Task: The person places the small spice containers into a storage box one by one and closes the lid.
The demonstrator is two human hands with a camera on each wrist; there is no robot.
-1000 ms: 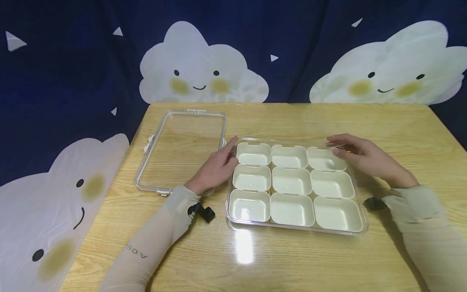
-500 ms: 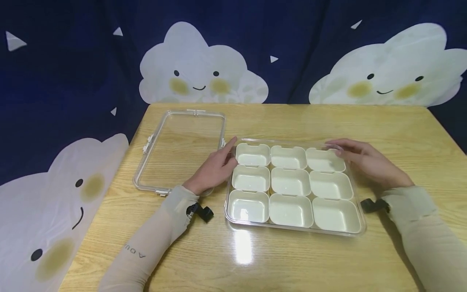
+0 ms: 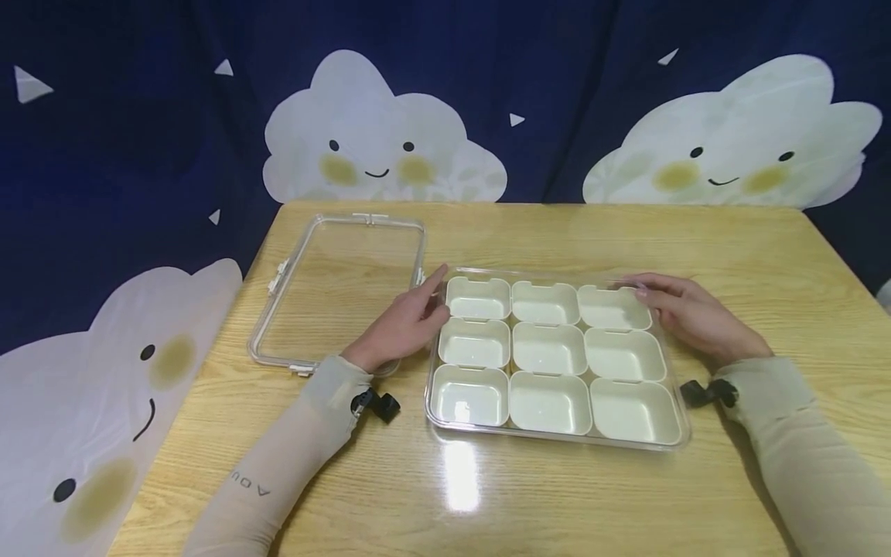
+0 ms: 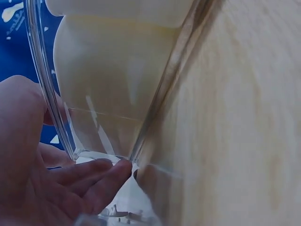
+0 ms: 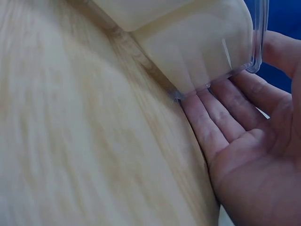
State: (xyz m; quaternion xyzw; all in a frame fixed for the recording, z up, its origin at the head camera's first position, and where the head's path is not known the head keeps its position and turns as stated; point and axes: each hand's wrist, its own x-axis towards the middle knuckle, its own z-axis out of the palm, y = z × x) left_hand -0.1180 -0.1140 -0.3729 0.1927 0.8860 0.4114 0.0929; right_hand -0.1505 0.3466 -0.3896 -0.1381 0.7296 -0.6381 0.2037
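Note:
A clear rectangular box (image 3: 557,436) lies on the wooden table, holding several cream-coloured bins (image 3: 550,348) in rows; nothing shows inside the bins. At its far left corner my left hand (image 3: 402,323) grips the wall, thumb by the rim and index finger stretched along the corner. The left wrist view has those fingertips (image 4: 123,168) against the outside of the clear wall. My right hand (image 3: 696,316) holds the far right corner, its thumb over the rim and the fingers partly hidden behind. In the right wrist view its fingers (image 5: 207,113) lie flat along the outer wall.
Left of the box lies a clear lid (image 3: 284,298) with white latches (image 3: 277,277) on its sides, partly behind my left forearm. A dark blue curtain (image 3: 543,77) printed with clouds hangs behind and to the left of the table (image 3: 557,503).
My right hand has settled onto the box's far right corner, its thumb now over the rim. My left hand keeps its place on the box. The head view has tilted slightly.

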